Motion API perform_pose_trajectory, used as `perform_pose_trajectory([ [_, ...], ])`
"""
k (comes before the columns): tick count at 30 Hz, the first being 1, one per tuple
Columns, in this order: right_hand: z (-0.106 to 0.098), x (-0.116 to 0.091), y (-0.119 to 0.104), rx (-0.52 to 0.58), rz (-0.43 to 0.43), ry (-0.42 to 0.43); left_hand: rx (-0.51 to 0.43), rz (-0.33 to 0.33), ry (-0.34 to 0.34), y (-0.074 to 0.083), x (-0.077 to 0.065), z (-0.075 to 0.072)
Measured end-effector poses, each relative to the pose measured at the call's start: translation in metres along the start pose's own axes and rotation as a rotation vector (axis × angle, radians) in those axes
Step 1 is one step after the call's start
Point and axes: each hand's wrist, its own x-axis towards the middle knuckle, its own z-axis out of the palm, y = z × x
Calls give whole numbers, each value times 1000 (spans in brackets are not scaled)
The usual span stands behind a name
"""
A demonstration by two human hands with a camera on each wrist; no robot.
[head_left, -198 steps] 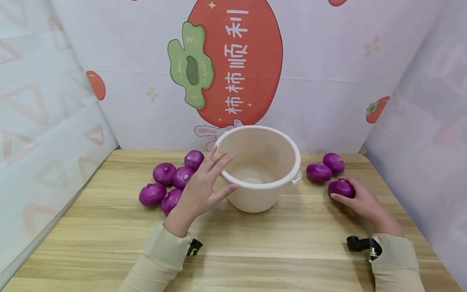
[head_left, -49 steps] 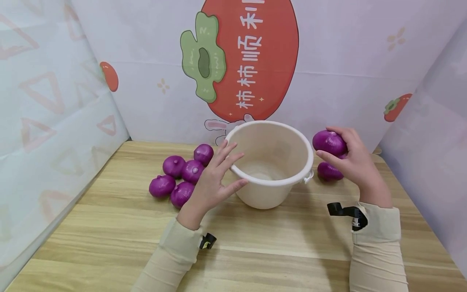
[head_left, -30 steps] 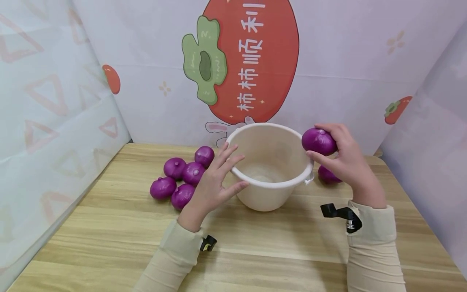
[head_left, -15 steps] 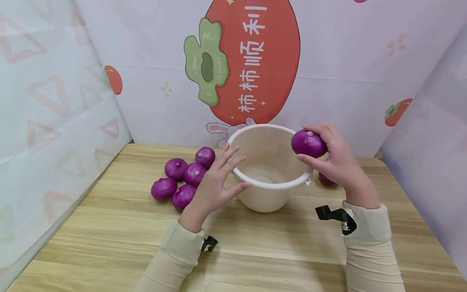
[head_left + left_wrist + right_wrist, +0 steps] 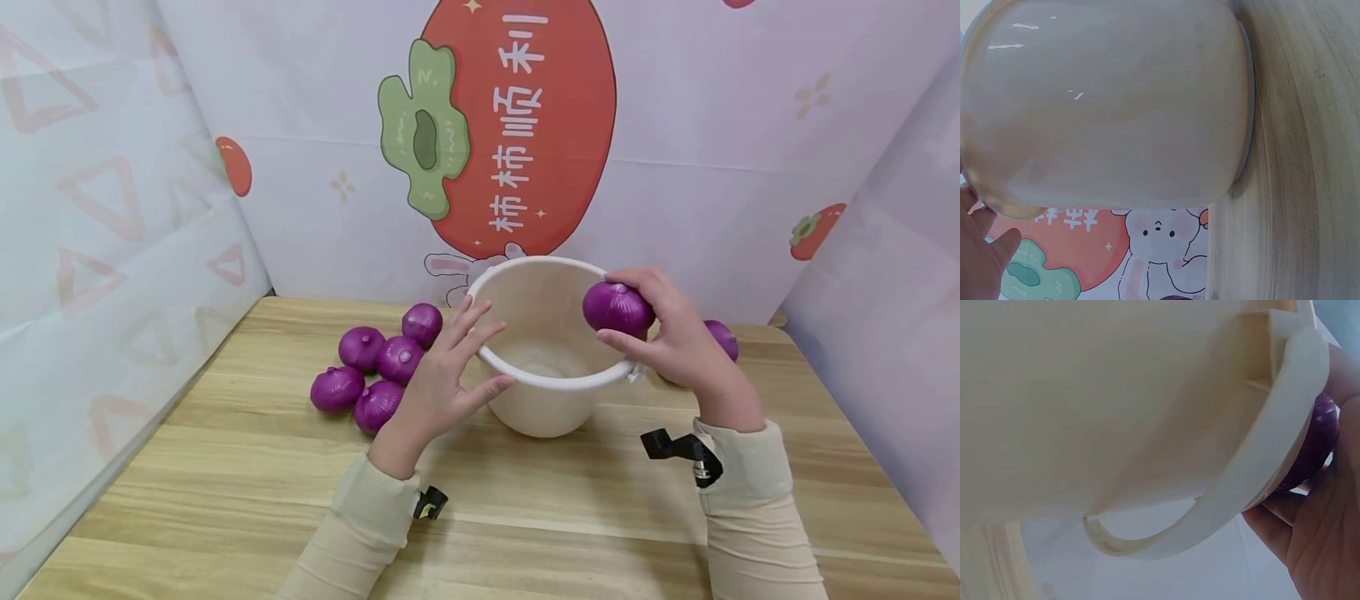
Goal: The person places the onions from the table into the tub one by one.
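In the head view a purple onion (image 5: 618,309) is held in my right hand (image 5: 675,337), over the right side of a cream bucket (image 5: 540,408), inside its rim line. Thumb and fingers grip the onion from the right. The right wrist view shows the onion (image 5: 1315,447) partly hidden behind the bucket wall and its white handle (image 5: 1241,475). At the bucket's left rim, my left hand (image 5: 442,375) has its fingers spread and straight, touching or close to the rim. The left wrist view shows that hand's fingers (image 5: 1002,249) beside the rim.
Several purple onions (image 5: 360,348) lie clustered on the wooden table (image 5: 525,533) left of the bucket. Another onion (image 5: 722,337) sits to the right, partly behind my right hand. A printed cloth backdrop (image 5: 690,125) stands close behind the bucket.
Since the earliest frame, my right hand has lifted an onion from the right side. It has carried it left, then slightly lower, over the bucket. My left hand has stayed by the rim.
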Motion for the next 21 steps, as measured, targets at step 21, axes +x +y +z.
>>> perform_pose_trajectory([
  [21,3,-3,2,-4,-34,-55,-5,15,12,-2,0,1],
])
